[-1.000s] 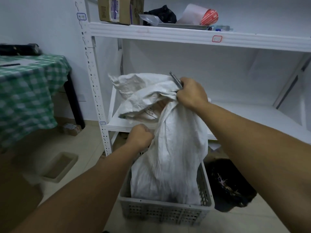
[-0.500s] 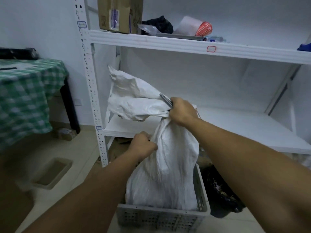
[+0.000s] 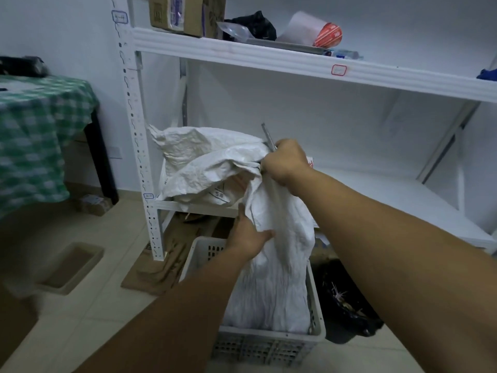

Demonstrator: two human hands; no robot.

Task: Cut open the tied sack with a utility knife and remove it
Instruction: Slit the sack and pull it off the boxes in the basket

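Gripping sack, both hands, knife upright.

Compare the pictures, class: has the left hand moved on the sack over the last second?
Yes. The left hand has slid down the sack, from level with the lower shelf's edge towards the crate's rim.
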